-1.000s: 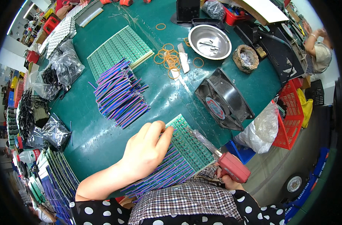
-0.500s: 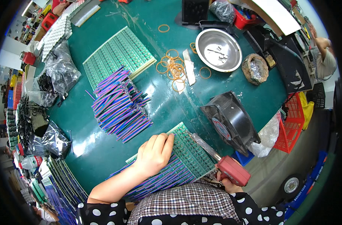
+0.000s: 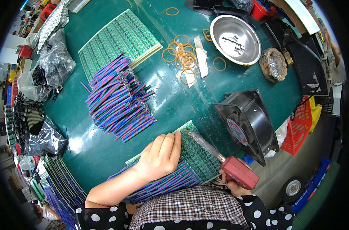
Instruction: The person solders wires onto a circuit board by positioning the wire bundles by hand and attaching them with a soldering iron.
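A green circuit board panel (image 3: 203, 159) lies in front of me, with rows of blue, purple and dark wires (image 3: 166, 184) across its nearer left part. Over its far edge is my left hand (image 3: 161, 155), fingers pressed together; whatever they pinch is hidden. My right hand (image 3: 235, 188) grips a red-handled soldering gun (image 3: 239, 172). The gun's long metal end points up and left, its tip close beside my left fingertips at the board. Beyond the left hand, a thick pile of cut wires (image 3: 120, 107) rests against a stack of green circuit boards (image 3: 119, 42).
A black fan (image 3: 247, 124) stands right of the board. Farther back are rubber bands (image 3: 182, 55), a steel bowl (image 3: 235, 40) and a rough round brown dish (image 3: 273, 65). Plastic bags (image 3: 57, 57) and wired strips (image 3: 63, 184) line the left side. A red crate (image 3: 297, 132) is at right.
The soldering gun's tip has moved left, closer to my left fingertips. My left hand stays at the board's far edge. The whole view has shifted slightly.
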Demonstrator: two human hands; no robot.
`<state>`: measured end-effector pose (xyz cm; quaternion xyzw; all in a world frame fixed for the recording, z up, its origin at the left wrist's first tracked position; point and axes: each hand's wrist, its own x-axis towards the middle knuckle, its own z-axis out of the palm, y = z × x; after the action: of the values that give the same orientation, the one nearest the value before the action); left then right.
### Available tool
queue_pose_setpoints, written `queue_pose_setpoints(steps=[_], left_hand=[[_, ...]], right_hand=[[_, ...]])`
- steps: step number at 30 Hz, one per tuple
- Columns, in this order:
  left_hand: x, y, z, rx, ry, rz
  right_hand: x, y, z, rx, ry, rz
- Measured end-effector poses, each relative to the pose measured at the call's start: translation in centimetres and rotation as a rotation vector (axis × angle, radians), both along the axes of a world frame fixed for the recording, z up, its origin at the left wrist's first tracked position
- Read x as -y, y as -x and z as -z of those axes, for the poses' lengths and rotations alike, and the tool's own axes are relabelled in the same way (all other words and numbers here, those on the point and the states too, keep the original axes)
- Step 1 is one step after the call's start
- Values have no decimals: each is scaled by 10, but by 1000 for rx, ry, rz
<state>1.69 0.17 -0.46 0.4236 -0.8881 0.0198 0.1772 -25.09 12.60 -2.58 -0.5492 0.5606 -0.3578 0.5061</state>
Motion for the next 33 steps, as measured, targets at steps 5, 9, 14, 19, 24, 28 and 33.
queue_pose_setpoints(steps=[5,9,14,19,24,28,33], left_hand=[[-1,0,0,14,14,-3],[0,-3,0,76,44,35],[0,-3,-1,84,46,36],[0,-1,-2,124,87,42],[1,0,-3,170,103,58],[1,1,-3,191,122,60],[-1,2,-2,202,151,65]], right_hand=[[2,1,-4,-62,-35,-32],[6,-1,-6,-34,-59,-22],[10,-3,-8,60,-156,20],[9,-1,-4,-50,-23,-75],[5,-1,-4,-38,9,-64],[6,1,-9,-65,40,-91],[15,-3,-17,-146,160,-77]])
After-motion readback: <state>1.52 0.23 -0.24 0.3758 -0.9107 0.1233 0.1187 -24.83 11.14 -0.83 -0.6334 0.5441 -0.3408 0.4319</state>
